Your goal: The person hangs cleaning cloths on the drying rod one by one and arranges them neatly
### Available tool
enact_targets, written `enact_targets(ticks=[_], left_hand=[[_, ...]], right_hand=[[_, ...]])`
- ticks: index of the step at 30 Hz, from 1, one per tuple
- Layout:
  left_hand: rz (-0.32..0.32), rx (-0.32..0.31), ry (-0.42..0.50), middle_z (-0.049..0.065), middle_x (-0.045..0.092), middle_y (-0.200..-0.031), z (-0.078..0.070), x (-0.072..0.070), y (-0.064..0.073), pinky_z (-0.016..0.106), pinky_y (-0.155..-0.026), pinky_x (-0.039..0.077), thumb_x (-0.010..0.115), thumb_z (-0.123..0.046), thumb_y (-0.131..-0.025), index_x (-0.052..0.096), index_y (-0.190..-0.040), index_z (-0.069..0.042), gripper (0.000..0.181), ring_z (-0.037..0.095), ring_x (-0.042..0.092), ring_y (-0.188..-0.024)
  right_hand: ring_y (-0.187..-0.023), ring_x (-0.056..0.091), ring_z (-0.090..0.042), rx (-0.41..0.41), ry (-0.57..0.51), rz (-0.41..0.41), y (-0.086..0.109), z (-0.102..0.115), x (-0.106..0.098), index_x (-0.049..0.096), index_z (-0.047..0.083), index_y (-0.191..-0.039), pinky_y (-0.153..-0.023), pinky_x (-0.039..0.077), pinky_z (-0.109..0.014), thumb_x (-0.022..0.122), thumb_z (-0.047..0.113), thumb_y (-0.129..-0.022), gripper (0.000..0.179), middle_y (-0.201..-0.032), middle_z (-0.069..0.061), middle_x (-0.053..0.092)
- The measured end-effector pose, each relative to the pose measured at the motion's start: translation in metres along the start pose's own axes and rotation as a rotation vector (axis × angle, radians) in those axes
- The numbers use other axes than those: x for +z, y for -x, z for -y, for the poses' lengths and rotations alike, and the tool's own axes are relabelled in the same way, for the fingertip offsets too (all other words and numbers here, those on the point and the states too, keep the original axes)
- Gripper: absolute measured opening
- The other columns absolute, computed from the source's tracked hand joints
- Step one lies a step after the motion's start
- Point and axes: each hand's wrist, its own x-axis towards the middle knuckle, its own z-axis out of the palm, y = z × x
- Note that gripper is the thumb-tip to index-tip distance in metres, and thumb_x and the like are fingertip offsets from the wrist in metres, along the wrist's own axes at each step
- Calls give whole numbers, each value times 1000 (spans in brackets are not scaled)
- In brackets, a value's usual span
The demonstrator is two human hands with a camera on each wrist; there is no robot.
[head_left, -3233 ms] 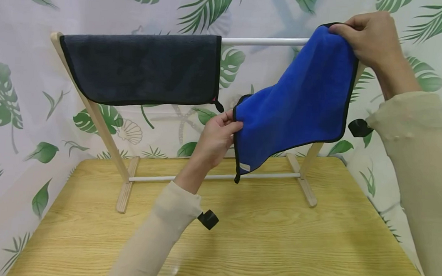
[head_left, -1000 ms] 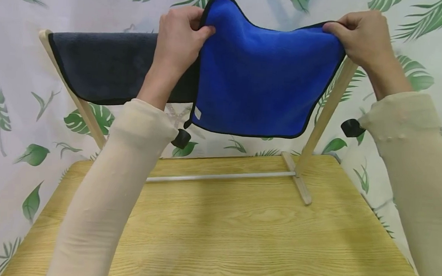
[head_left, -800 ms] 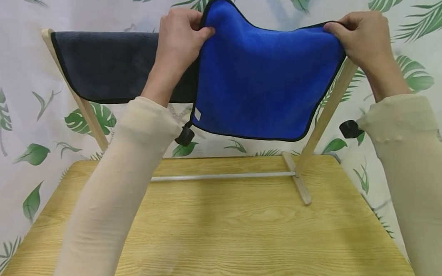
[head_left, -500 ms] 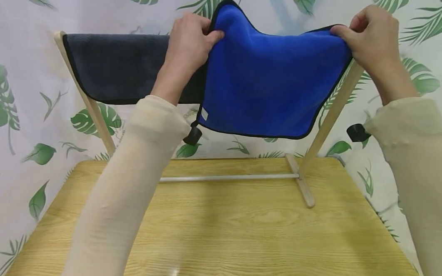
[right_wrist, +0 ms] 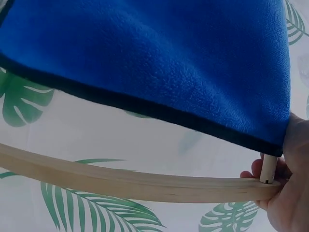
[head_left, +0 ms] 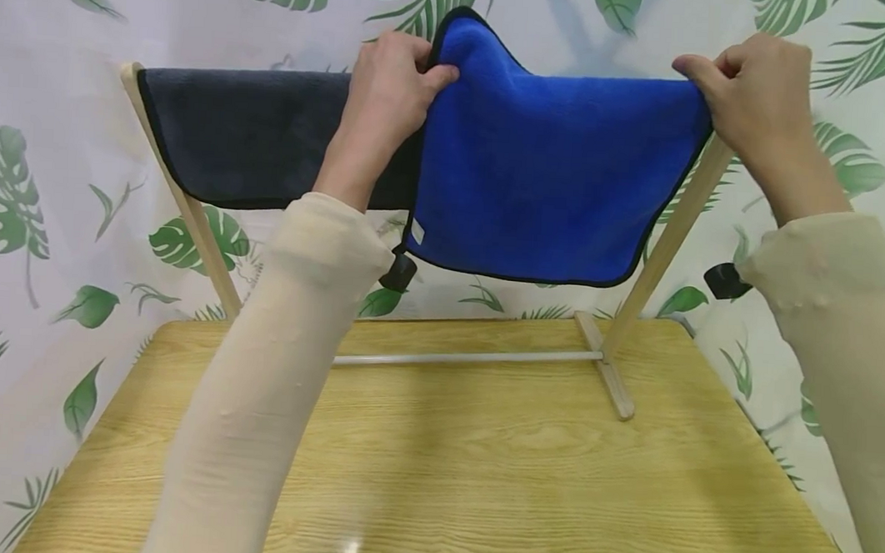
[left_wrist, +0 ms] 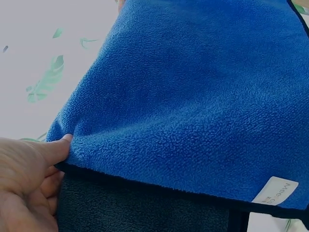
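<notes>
A blue towel (head_left: 560, 174) with black edging lies over the top bar of a wooden rack, its right part flat along the bar. My left hand (head_left: 388, 90) pinches its upper left corner, which stands raised above the bar. In the left wrist view, the left thumb presses the blue towel (left_wrist: 183, 101) near its black edge. At the bar's right end is my right hand (head_left: 767, 93), its thumb off the cloth. The right wrist view has the right hand (right_wrist: 292, 179) beside the bar end and post, some fingers behind them. A dark grey towel (head_left: 239, 136) hangs on the left, partly hidden by the left hand.
The rack's right post (head_left: 669, 247) and lower white bar (head_left: 468, 359) stand on a wood-grain table (head_left: 522, 473). A white leaf-patterned backdrop (head_left: 48, 197) hangs behind. Each sleeve carries a small black wrist device.
My left hand has risen from below the bar, lifting the blue towel's left side to it. My right thumb has come off the towel, whose right part has settled on the bar.
</notes>
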Motion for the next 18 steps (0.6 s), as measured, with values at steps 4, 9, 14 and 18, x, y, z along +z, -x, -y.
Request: enact_targets(ticks=[4,9,14,18], left_hand=[[-10,3,12,-1,49,-76,0,1,1,24,-67,36,58,-39,-106,64,-91,-11,31,13,49,-74],[-14,3,19,-2,53,-79,-1,2,1,24,-68,37,58,-38,-106,68,-97,-12,29,12,51,-77],[-7,-4,34,0,61,-88,-2,2,2,24,-71,38,58,-38,-106,75,-113,-12,32,12,53,-82],[-5,-8,48,0,60,-89,-2,2,3,24,-70,38,58,-38,-106,74,-117,-12,33,12,53,-81]], right_hand=[[-79,39,-5,-59,-34,42,5,-12,0,74,-13,-104,-68,31,-20,57,46,-104,62,-89,-13,56],[-88,40,-1,-127,-80,135,8,-20,-6,70,-6,-125,-78,30,-18,63,36,-104,47,-106,1,59],[-85,47,5,-52,-162,158,4,-16,-15,68,-1,-132,-81,39,-12,62,34,-105,45,-98,20,55],[-94,57,-2,54,-110,141,-1,-6,-15,66,3,-137,-103,45,-20,57,42,-105,51,-118,-8,66]])
